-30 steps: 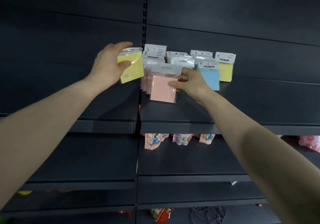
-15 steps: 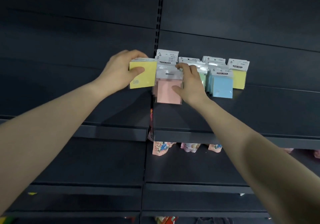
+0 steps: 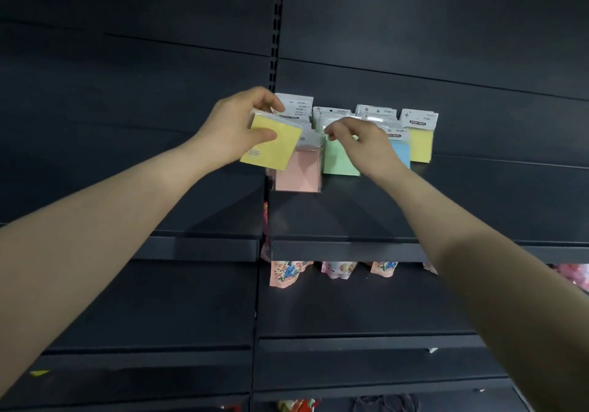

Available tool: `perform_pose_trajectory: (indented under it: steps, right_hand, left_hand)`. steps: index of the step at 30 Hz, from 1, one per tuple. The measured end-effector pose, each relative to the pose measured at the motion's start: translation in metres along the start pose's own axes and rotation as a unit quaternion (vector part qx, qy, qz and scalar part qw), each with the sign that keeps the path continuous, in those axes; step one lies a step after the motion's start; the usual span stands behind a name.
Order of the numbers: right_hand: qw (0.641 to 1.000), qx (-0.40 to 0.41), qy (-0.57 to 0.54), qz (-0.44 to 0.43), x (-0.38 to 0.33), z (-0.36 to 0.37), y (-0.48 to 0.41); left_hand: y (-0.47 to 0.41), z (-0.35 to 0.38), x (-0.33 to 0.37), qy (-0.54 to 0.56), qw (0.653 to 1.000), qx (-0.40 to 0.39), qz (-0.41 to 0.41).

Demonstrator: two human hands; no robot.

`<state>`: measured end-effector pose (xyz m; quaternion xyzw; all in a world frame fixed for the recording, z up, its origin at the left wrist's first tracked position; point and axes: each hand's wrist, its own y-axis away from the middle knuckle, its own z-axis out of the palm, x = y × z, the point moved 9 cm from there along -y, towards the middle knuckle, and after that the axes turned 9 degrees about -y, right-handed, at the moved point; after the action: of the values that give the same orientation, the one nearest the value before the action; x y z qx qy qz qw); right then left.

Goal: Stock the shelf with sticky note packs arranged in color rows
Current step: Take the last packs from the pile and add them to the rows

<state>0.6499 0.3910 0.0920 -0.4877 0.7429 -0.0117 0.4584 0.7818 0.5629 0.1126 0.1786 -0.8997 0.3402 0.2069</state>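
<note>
— Holding what?
— Left hand [image 3: 232, 134] grips a yellow pack [image 3: 274, 150] in the air just over the pink pack [image 3: 298, 174] on the shelf [image 3: 350, 217]. Right hand [image 3: 366, 147] pinches a green pack [image 3: 339, 159] at its top.
— Handling?
— Likely light, stiff, slick film; the edges probably grip best.

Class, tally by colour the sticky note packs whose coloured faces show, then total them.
Yellow plastic-wrapped square sticky note packs: 2, one held, one shelved
Pink pack: 1
Green pack: 1
Blue pack: 1
Total: 5
Rows behind show white headers only.
</note>
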Motion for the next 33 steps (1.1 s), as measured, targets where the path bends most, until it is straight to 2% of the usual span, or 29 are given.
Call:
perform_pose_trajectory:
  steps: [3, 9, 14, 21, 25, 28, 33]
  right_hand:
    - [0.99, -0.088, -0.091, 0.057, 0.001, -0.003, 0.006]
    - [0.973, -0.149, -0.166, 0.06, 0.033, -0.036, 0.021]
    - [0.982, -0.086, -0.144, 0.089, 0.092, -0.11, 0.019]
    - [0.989, -0.024, -0.105, 0.1, 0.169, -0.206, -0.003]
    - [0.99, -0.041, -0.044, 0.126, 0.211, -0.214, -0.026]
    - [0.987, -0.092, -0.001, 0.134, 0.233, -0.201, -0.046]
    - [0.98, -0.163, -0.015, 0.115, 0.247, -0.172, -0.078]
  left_hand:
    - [-0.013, 0.018, 0.025, 0.02, 1.0, -0.007, 0.009]
    - [-0.041, 0.076, 0.085, 0.004, 0.997, -0.031, 0.074]
    - [-0.07, 0.122, 0.122, -0.017, 0.992, -0.016, 0.121]
    - [-0.099, 0.203, 0.149, -0.206, 0.963, -0.076, 0.157]
    - [-0.11, 0.24, 0.153, -0.27, 0.944, -0.11, 0.157]
    - [-0.115, 0.257, 0.151, -0.316, 0.929, -0.124, 0.148]
    - [-0.121, 0.266, 0.142, -0.337, 0.923, -0.139, 0.119]
